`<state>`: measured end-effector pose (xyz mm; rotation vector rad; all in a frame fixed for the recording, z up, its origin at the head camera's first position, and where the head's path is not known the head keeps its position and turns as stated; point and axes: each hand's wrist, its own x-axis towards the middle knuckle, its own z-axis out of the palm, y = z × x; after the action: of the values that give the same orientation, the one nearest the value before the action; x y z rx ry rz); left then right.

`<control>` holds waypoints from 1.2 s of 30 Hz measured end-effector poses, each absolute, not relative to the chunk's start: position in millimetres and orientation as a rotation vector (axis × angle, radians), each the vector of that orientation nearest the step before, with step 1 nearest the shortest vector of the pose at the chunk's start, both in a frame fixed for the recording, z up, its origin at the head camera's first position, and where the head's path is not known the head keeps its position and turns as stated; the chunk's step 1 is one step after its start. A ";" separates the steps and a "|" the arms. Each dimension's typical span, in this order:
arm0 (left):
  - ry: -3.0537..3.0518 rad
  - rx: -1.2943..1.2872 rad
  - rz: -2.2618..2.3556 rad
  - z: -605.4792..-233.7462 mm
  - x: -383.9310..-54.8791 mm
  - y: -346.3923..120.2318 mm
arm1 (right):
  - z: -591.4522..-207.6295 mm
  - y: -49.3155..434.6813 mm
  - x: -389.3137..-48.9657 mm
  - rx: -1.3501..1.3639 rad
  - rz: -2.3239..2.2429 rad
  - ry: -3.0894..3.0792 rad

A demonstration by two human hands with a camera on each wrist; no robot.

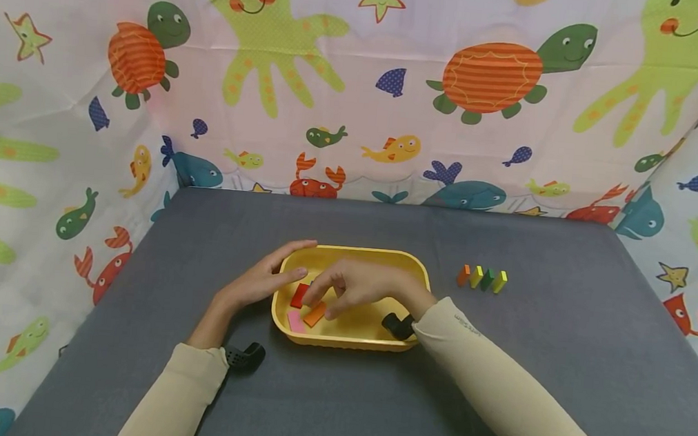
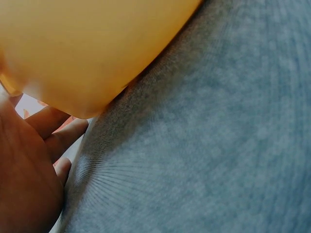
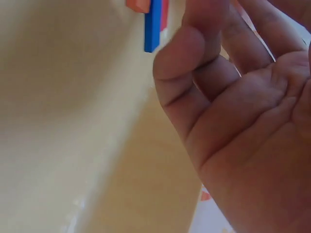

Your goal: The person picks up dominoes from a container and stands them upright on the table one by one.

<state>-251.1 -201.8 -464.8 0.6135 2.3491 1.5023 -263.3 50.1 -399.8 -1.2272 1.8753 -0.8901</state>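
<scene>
A yellow tub (image 1: pixel 344 343) stands on the dark grey table. My left hand (image 1: pixel 256 282) rests at its left end, thumb reaching over the rim and fairly straight fingers along the outer wall; the left wrist view shows those fingers against the wall. Over the tub's left half hovers my right hand (image 1: pixel 358 288), fingers bent, thumb apart from them, with no block visible between them. Below its fingertips lie an orange block (image 1: pixel 314 314), a red block (image 1: pixel 299 295) and a pink block (image 1: pixel 295 321). A blue block (image 3: pixel 152 26) shows in the right wrist view, mostly hidden in the head view.
To the right of the tub stands a row of small blocks: an orange block (image 1: pixel 464 275), a yellow block (image 1: pixel 476 277), a green block (image 1: pixel 487 279) and another yellow block (image 1: pixel 500 282). A sea-animal printed cloth (image 1: pixel 357 129) walls the table's back and sides.
</scene>
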 end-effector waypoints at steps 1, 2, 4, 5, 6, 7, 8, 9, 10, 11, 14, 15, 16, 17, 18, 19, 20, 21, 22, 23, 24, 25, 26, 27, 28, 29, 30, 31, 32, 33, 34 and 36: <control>2.352 0.615 1.503 -465.0 -251.4 -201.6 | -401.0 49.4 -263.5 -1.208 -0.875 1.865; 2.356 0.614 1.501 -465.3 -251.6 -201.4 | -401.8 49.1 -263.5 -1.194 -0.856 1.854; 2.357 0.614 1.500 -465.7 -252.1 -200.9 | -403.1 48.9 -263.6 -1.154 -0.825 1.845; 2.357 0.614 1.499 -465.8 -252.3 -200.6 | -403.6 49.2 -263.7 -1.137 -0.810 1.844; 2.355 0.612 1.499 -465.9 -252.5 -200.3 | -403.7 50.0 -263.9 -1.121 -0.800 1.847; 2.356 0.609 1.498 -466.1 -252.7 -200.0 | -403.5 51.0 -264.3 -1.108 -0.792 1.856; 2.358 0.607 1.495 -466.5 -253.1 -199.9 | -403.6 52.4 -265.0 -1.106 -0.788 1.868; 2.362 0.605 1.493 -466.7 -253.4 -199.7 | -403.1 54.0 -265.9 -1.103 -0.785 1.886; 2.365 0.602 1.491 -466.8 -253.6 -199.7 | -402.9 55.9 -267.1 -1.097 -0.785 1.904; 2.369 0.600 1.489 -467.1 -253.9 -199.7 | -402.8 58.3 -268.6 -1.098 -0.781 1.930; 2.377 0.582 1.483 -467.3 -254.3 -199.7 | -402.2 65.8 -273.5 -1.093 -0.773 2.001; 2.376 0.575 1.484 -466.8 -254.1 -199.7 | -401.3 68.3 -274.6 -1.087 -0.773 2.018; 2.375 0.568 1.484 -466.3 -253.9 -199.6 | -401.3 70.8 -276.1 -1.091 -0.773 2.036; 2.375 0.561 1.480 -465.9 -253.7 -199.6 | -401.3 73.0 -277.5 -1.099 -0.771 2.057; 2.376 0.553 1.479 -465.3 -253.3 -199.5 | -400.9 74.8 -278.4 -1.105 -0.770 2.075; 2.376 0.549 1.478 -464.7 -253.0 -199.4 | -401.2 76.3 -279.5 -1.112 -0.768 2.096; 2.376 0.544 1.477 -464.1 -252.6 -199.3 | -401.1 77.7 -280.4 -1.118 -0.766 2.119; 2.377 0.540 1.475 -463.6 -252.3 -199.2 | -400.9 78.9 -281.1 -1.123 -0.763 2.140; 2.379 0.537 1.473 -463.2 -252.0 -199.1 | -401.2 79.9 -281.9 -1.129 -0.757 2.163; 2.379 0.535 1.471 -463.0 -251.8 -199.0 | -401.0 80.7 -282.4 -1.128 -0.755 2.181; 2.380 0.536 1.471 -463.2 -251.8 -199.1 | -400.9 81.4 -282.7 -1.124 -0.754 2.193; 2.379 0.534 1.471 -463.3 -251.7 -199.1 | -400.7 81.9 -283.0 -1.118 -0.753 2.200; 2.380 0.534 1.470 -463.7 -251.8 -199.2 | -400.4 82.4 -283.1 -1.116 -0.754 2.203; 2.380 0.534 1.471 -464.0 -251.8 -199.3 | -400.6 82.7 -283.4 -1.113 -0.755 2.205; 2.380 0.534 1.470 -464.4 -251.9 -199.5 | -400.5 83.0 -283.2 -1.111 -0.756 2.207; 2.378 0.534 1.472 -464.9 -252.1 -199.7 | -400.4 82.9 -283.3 -1.109 -0.757 2.211; 2.378 0.536 1.473 -465.4 -252.1 -199.9 | -400.6 82.8 -283.3 -1.110 -0.758 2.217; 2.378 0.537 1.474 -465.4 -252.0 -200.0 | -400.5 82.7 -283.1 -1.109 -0.761 2.223; 2.378 0.540 1.474 -465.6 -252.1 -200.3 | -400.5 82.6 -282.9 -1.109 -0.765 2.230; 2.377 0.543 1.475 -465.5 -252.0 -200.4 | -400.7 82.5 -282.7 -1.109 -0.767 2.240; 2.377 0.543 1.475 -465.5 -251.9 -200.5 | -400.9 82.2 -282.5 -1.107 -0.771 2.247; 2.376 0.546 1.475 -465.3 -251.6 -200.7 | -401.5 81.8 -282.2 -1.099 -0.778 2.257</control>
<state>-251.6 -200.7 -465.3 0.5455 2.3757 1.4750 -282.2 81.8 -401.5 -1.0988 2.2567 -0.7784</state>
